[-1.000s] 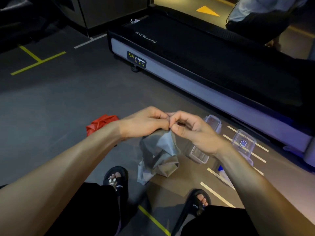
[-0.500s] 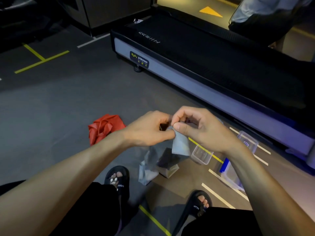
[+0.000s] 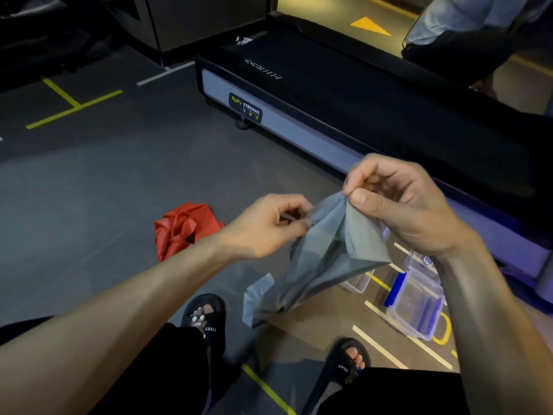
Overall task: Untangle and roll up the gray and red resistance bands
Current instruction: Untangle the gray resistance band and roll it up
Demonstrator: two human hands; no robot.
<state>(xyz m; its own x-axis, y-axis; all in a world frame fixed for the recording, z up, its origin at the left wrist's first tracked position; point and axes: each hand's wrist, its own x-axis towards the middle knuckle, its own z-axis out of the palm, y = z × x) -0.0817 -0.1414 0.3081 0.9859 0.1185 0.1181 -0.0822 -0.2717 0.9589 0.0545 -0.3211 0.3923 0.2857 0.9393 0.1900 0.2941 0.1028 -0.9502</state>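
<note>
Nearest the camera, two feet in black slides (image 3: 209, 319) stand on the dark floor (image 3: 104, 190), with a yellow line running between them. Just beyond the feet, the gray resistance band (image 3: 320, 265) hangs bunched and creased in the air, its loose lower end trailing down close to the floor near the left slide. The left hand (image 3: 269, 226) pinches one upper edge of the gray band between curled fingers and thumb. The right hand (image 3: 398, 205), held a little higher and farther right, pinches another upper fold of the same band between thumb and forefinger, so the fabric spreads between the two hands. To the right, beneath the right forearm, a clear plastic container (image 3: 416, 307) with a blue clip sits on the floor among white and yellow markings. Left of the left wrist, the red resistance band (image 3: 182, 229) lies crumpled in a heap on the floor, apart from the gray one. Farther back, a treadmill (image 3: 329, 94) with a dark belt and a pale side rail stretches across the right of the scene.
</note>
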